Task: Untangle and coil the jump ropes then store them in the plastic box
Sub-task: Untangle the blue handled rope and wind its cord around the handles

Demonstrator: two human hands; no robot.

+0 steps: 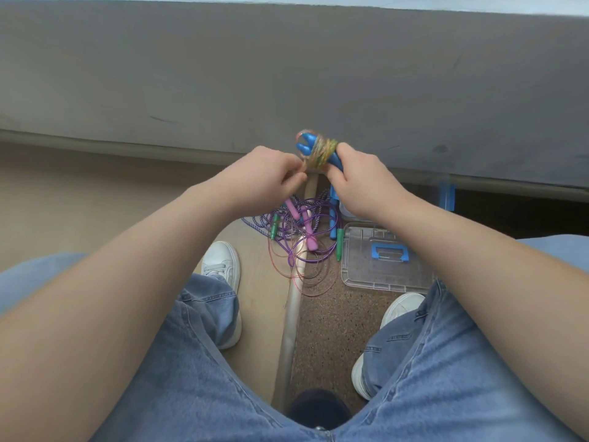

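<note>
My right hand (357, 183) grips two blue handles (307, 148) of a jump rope, with a multicoloured cord (322, 153) wound around them in a bundle. My left hand (271, 173) pinches the cord at the bundle's lower left side. Below on the floor lies a tangle of ropes (299, 237): purple cords, pink handles (310, 232), green handles (274, 229) and a blue handle (333, 223). A clear plastic box lid with a blue handle (387, 256) lies right of the tangle. The box itself is mostly hidden behind my right wrist.
A grey wall panel (287, 74) stands close ahead. My legs in jeans and two white shoes (223, 260) frame the floor. A pale floor strip (293, 307) divides beige flooring from speckled brown carpet. A blue latch (446, 196) shows at right.
</note>
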